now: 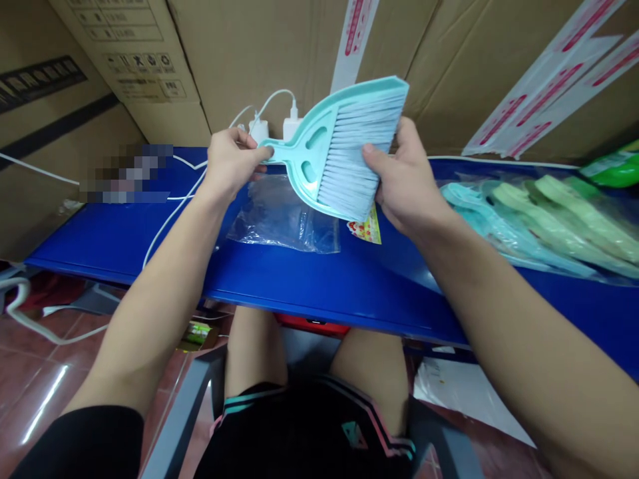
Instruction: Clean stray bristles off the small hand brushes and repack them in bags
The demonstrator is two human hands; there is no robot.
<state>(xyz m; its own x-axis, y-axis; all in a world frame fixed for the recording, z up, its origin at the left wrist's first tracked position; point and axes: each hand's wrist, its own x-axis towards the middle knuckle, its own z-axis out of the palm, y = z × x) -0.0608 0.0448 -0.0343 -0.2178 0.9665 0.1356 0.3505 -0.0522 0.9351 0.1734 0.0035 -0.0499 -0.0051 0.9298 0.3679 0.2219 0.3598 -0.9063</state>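
The brush (344,150) sits tilted above the counter (309,279), steadied at both ends: left hand (230,163) closed on its handle, right hand (407,179) clasping the bristles. A bag (284,219) lies just beneath, more brushes (544,213) far right.

Clear bag (282,216) on blue table (150,246), boxes (249,53) behind

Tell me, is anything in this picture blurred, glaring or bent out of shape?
Head view: a pixelated patch hides something on the blue table; glare streaks the floor tiles at lower left; the right forearm swells toward the corner, likely lens stretch; the brush, left hand and right hand are sharp.
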